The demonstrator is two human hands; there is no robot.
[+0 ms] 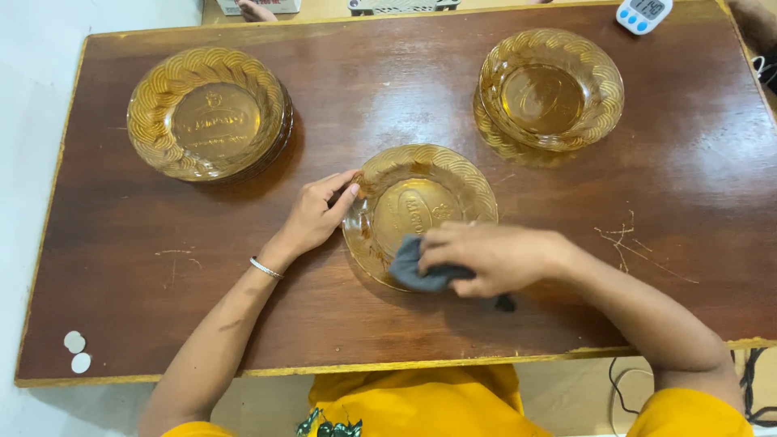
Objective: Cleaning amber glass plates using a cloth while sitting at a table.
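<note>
At frame centre, an amber glass plate (421,206) is steadied by the left hand (317,214) fingertips; a grey cloth (414,269), clenched in the right hand (490,257), is being wiped over it; the far rim seems next.

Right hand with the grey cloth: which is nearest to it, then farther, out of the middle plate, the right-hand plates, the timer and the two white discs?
From the right hand:
1. Middle plate, touching it.
2. Right-hand plates, beyond it.
3. Timer, far right corner.
4. White discs, near left corner.

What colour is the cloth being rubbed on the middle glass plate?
Dark grey cloth, under the right hand, on the amber glass plate; head view.
</note>
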